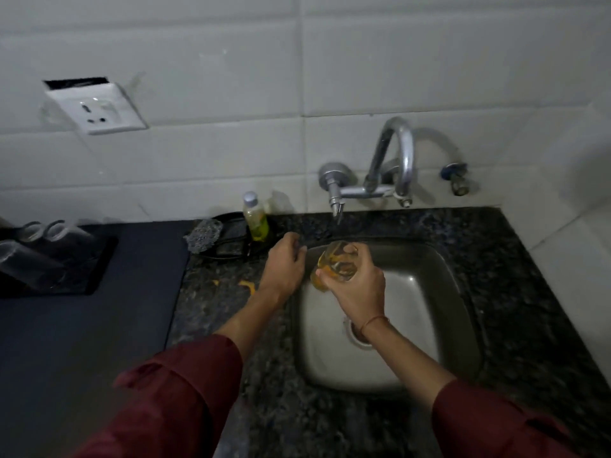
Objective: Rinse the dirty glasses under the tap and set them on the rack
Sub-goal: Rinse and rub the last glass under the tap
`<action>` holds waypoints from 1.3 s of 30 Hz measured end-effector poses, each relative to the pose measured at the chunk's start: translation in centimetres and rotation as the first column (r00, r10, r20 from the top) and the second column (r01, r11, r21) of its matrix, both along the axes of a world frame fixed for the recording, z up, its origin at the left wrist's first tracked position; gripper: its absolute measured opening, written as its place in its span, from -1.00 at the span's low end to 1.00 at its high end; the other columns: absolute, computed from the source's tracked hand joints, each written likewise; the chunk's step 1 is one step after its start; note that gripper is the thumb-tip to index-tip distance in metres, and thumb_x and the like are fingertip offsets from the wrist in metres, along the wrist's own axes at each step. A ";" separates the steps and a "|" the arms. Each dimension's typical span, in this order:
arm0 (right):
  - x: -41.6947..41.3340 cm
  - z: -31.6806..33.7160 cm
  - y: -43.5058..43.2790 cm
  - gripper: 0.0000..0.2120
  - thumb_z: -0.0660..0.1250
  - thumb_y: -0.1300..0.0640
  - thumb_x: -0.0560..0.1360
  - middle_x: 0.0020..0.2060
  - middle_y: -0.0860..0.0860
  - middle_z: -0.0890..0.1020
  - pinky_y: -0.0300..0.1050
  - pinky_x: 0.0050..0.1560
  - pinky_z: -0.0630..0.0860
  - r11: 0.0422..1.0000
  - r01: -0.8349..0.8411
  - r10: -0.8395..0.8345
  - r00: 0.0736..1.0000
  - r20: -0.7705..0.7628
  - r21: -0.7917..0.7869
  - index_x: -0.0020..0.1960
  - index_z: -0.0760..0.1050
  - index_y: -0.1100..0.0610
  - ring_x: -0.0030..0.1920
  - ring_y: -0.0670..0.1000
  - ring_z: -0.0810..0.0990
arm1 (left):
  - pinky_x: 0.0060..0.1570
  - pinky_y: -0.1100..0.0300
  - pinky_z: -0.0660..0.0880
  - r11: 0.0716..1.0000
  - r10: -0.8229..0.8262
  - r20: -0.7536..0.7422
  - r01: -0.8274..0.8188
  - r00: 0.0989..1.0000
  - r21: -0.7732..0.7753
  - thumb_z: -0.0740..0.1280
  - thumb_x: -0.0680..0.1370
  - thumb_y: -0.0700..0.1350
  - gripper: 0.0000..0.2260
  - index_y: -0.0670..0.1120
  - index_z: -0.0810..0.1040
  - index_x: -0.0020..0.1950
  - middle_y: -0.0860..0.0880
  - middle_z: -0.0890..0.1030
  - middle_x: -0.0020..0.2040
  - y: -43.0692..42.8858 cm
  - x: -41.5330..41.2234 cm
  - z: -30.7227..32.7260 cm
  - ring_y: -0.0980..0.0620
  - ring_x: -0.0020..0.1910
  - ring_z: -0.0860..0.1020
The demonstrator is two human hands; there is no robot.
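The right hand (355,289) has its fingers (334,276) wrapped round a clear glass (337,262) stained orange-yellow, tilted on its side over the back left corner of the steel sink (413,292), just below the short chrome tap spout (337,209). The left hand (284,266) rests beside it on the sink's edge, fingers curled loosely and holding nothing. The tabletop (496,259) is dark speckled granite. Behind the hands stands a small plastic bottle (255,216) of yellow-green liquid, next to a grey mesh scrubber (205,234). Far left, clear glasses (43,231) sit on a black rack (66,269). Both sleeves are maroon cloth
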State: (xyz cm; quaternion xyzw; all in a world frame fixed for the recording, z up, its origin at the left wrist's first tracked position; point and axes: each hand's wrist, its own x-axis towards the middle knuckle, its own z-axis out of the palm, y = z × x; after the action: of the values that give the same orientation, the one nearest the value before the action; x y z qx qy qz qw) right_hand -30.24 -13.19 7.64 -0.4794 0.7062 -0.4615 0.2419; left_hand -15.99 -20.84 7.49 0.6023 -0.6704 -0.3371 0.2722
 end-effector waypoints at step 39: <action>-8.4 1.0 -2.2 -0.49 0.52 -0.24 0.22 -0.20 -0.10 0.68 0.05 -0.16 0.63 0.993 -0.107 0.107 0.994 -0.006 0.044 0.04 0.42 -0.07 -0.17 0.00 0.68 | -0.33 0.09 0.31 0.929 0.371 -0.205 -0.361 0.906 0.084 0.15 0.72 -0.08 -0.71 -0.18 0.48 -0.12 -0.08 0.50 -0.28 -5.0 -12.5 1.4 0.02 -0.37 0.40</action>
State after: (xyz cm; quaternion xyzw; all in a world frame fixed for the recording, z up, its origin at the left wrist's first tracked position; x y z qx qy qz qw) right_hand -38.63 -15.38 8.64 -0.5130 0.6903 -0.4305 0.2738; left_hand -28.49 -25.82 8.90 0.6828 -0.5041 -0.3586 0.3887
